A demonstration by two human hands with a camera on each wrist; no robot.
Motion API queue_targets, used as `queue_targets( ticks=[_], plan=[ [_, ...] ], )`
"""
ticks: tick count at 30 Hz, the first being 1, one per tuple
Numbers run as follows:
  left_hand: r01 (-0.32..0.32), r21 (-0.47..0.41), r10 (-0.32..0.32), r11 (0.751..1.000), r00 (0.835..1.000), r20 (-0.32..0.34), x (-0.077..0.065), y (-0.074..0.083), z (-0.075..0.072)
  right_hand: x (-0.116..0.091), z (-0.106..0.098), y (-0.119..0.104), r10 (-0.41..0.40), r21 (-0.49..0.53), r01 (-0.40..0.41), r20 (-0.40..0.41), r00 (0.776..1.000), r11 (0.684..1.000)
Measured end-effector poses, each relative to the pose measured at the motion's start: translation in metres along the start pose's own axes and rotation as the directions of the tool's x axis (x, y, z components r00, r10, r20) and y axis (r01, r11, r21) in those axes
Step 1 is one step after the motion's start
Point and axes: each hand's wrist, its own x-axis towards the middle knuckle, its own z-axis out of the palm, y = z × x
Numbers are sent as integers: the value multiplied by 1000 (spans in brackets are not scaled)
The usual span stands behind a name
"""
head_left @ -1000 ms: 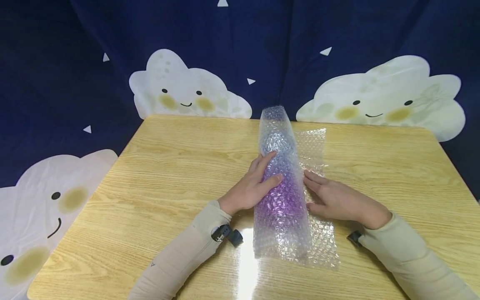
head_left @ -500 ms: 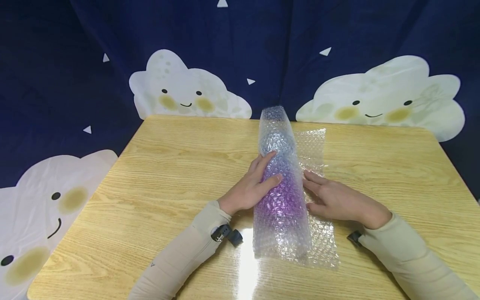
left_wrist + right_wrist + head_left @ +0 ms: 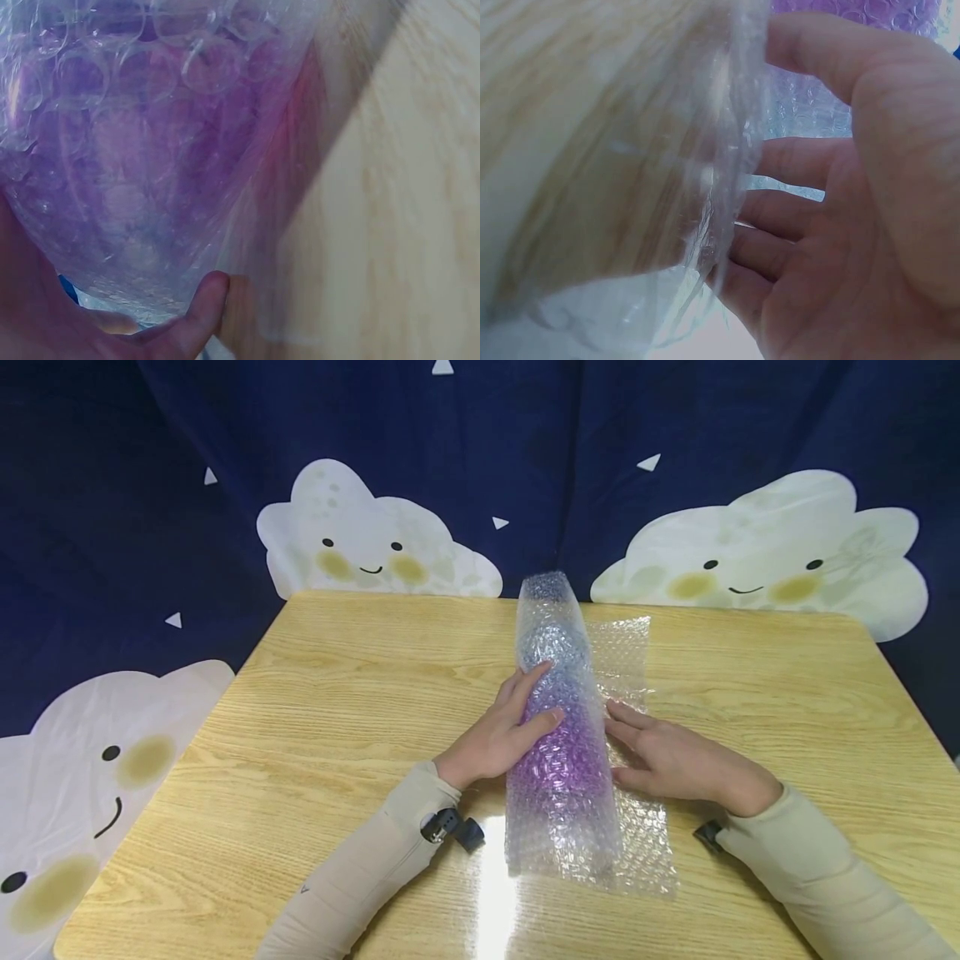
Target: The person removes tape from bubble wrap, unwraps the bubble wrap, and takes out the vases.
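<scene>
A long bundle of bubble wrap (image 3: pixel 566 768) lies lengthwise on the table in the head view. Something purple and blue shows through it, though the wrap hides its kind. My left hand (image 3: pixel 491 739) holds the bundle from its left side, thumb and a finger on top; in the left wrist view a bent finger (image 3: pixel 199 311) reaches past its lower part. On the opposite side, my right hand (image 3: pixel 671 760) touches the bundle's edge with mostly straight fingers. The right wrist view shows its fingertips against the clear wrap (image 3: pixel 735 150). A loose flap (image 3: pixel 645 839) of wrap lies flat underneath, to the right.
The wooden table (image 3: pixel 375 677) carries the bundle, whose narrow far end reaches the back edge. Behind hangs a dark blue curtain (image 3: pixel 465 435) with printed clouds. Small black devices (image 3: pixel 453 828) sit at both wrists.
</scene>
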Motion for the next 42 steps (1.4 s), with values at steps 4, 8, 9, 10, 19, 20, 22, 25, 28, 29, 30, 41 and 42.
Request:
queue_targets(
  ticks=[4, 8, 9, 10, 19, 20, 22, 25, 28, 29, 30, 41, 42],
  plan=[
    [-6, 2, 6, 1000, 1000, 2, 0, 0, -1, 0, 0, 0, 5, -1, -5, -1, 1000, 1000],
    [-6, -3, 6, 1000, 1000, 5, 0, -1, -1, 0, 1, 1, 11, 2, -11, 3, 1000, 1000],
    [-8, -3, 8, 1000, 1000, 5, 0, -1, -1, 0, 1, 1, 12, 3, -12, 3, 1000, 1000],
    [-9, -4, 9, 1000, 1000, 6, 0, -1, -1, 0, 1, 1, 12, 3, -12, 3, 1000, 1000],
    [-14, 25, 14, 1000, 1000, 22, 0, -1, -4, 0, 2, 2, 5, 8, -5, 2, 1000, 1000],
    [-13, 32, 12, 999, 1000, 26, 0, 0, -5, 0, 2, 2, 4, 8, -4, 2, 1000, 1000],
    [-7, 49, 5, 999, 999, 33, 0, 1, -7, 0, 2, 2, 2, 9, -2, 1, 1000, 1000],
    [-4, 71, 1, 997, 999, 43, -1, 2, -9, -1, 2, 2, 0, 11, 0, 0, 1000, 1000],
    [-4, 81, 0, 997, 999, 52, -2, 2, -12, -1, 2, 2, -2, 16, 2, -2, 1000, 1000],
    [-4, 83, 0, 997, 999, 54, -2, 2, -12, -1, 2, 2, -3, 17, 3, -3, 1000, 1000],
    [-4, 83, -1, 997, 998, 57, -2, 2, -13, -1, 1, 1, -4, 18, 4, -5, 1000, 1000],
    [-14, 77, 7, 997, 996, 88, -2, 1, -21, -1, 2, 3, -2, 14, 2, -1, 1000, 1000],
    [-15, 76, 8, 997, 996, 90, -2, 1, -21, -1, 2, 3, -1, 14, 1, -1, 1000, 1000]
  ],
)
